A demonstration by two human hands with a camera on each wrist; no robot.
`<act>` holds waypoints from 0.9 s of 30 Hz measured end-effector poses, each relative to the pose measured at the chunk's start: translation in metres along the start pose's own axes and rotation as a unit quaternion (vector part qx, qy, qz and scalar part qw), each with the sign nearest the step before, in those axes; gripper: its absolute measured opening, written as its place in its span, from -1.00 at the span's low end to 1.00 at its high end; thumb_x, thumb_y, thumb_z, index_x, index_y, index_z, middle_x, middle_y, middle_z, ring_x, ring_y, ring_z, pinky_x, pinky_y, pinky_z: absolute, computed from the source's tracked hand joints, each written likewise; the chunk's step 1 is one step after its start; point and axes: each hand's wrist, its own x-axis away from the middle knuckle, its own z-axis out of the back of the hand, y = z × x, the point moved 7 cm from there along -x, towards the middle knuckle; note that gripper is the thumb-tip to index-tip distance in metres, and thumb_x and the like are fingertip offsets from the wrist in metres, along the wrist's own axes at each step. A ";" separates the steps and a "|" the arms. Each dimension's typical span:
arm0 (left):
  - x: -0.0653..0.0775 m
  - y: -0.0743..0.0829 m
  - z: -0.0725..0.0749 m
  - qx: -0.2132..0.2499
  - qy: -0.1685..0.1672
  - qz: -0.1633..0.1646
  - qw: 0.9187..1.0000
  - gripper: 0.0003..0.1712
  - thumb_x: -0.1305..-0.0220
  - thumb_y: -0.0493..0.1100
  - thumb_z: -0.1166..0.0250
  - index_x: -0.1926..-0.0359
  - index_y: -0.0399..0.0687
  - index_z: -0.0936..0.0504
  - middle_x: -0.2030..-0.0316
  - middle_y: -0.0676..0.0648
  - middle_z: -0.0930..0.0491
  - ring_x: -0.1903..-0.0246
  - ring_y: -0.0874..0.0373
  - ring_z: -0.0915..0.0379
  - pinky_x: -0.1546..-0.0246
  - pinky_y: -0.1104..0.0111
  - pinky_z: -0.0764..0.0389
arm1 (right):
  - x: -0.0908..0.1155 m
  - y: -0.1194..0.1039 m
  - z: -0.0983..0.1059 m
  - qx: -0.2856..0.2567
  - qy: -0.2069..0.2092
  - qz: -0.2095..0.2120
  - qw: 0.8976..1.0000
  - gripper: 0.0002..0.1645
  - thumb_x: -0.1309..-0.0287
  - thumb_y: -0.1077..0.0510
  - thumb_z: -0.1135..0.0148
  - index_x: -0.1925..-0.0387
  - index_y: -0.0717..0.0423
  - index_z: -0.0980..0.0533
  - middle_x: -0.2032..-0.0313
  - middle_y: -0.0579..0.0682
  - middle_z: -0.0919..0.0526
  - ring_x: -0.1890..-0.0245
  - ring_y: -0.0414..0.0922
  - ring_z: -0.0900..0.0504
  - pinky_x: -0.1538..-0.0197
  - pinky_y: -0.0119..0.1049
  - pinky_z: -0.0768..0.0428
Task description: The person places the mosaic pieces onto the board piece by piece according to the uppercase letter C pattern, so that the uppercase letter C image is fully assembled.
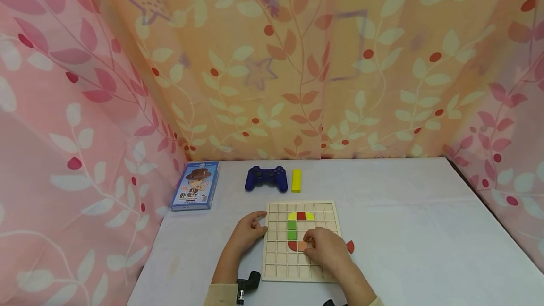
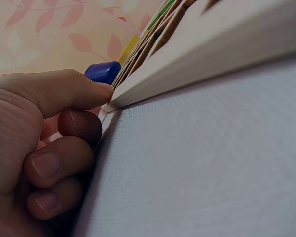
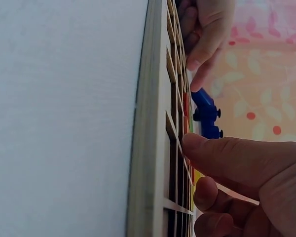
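A pale wooden grid board (image 1: pixel 280 273) lies flat on the table. My left hand (image 1: pixel 248 231) holds its left edge with thumb and forefinger; the other fingers curl in. Over the lower middle of the board, my right hand (image 1: pixel 329 249) has thumb and forefinger pinched at an orange square piece (image 1: pixel 302 246), whose right part is hidden. Left of that piece sits a red curved piece (image 1: pixel 292 246). Two green squares (image 1: pixel 292 230) form a column above, and a red square (image 1: pixel 301 216) lies between two yellow curved pieces (image 1: pixel 292 216).
A red wedge-shaped piece (image 1: pixel 350 247) lies right of the board. Behind the board are a blue game controller (image 1: pixel 266 178) and a yellow block (image 1: pixel 296 181). A blue game box (image 1: pixel 195 186) stands at the back left. Patterned curtains (image 1: pixel 272 84) surround the table.
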 end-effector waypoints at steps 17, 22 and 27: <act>-0.001 -0.001 0.000 -0.004 0.004 0.006 1.000 -0.44 -0.25 -0.22 -0.43 -0.28 -0.16 -0.60 0.64 0.08 -0.44 0.63 0.21 -0.31 0.53 0.35 -0.35 | 0.006 -0.007 0.019 -0.018 0.021 -0.007 1.000 -0.79 -0.03 0.14 -0.53 0.24 -0.02 -0.72 0.60 -0.19 -0.39 0.59 -0.21 -0.34 0.50 -0.30 -0.27; -0.001 -0.002 -0.001 -0.006 0.007 0.005 1.000 -0.44 -0.24 -0.21 -0.44 -0.27 -0.16 -0.60 0.64 0.08 -0.44 0.62 0.20 -0.31 0.54 0.35 -0.35 | 0.010 -0.012 0.033 -0.025 0.032 0.002 0.999 -0.73 -0.01 0.11 -0.56 0.20 -0.01 -0.71 0.57 -0.23 -0.40 0.58 -0.23 -0.35 0.50 -0.31 -0.29; -0.002 -0.003 -0.001 -0.005 0.007 0.005 1.000 -0.44 -0.24 -0.22 -0.44 -0.27 -0.16 -0.60 0.64 0.08 -0.44 0.62 0.20 -0.31 0.55 0.36 -0.34 | 0.014 -0.016 0.047 -0.030 0.044 0.000 0.999 -0.69 0.00 0.06 -0.60 0.19 -0.02 -0.71 0.54 -0.26 -0.41 0.58 -0.24 -0.32 0.49 -0.31 -0.29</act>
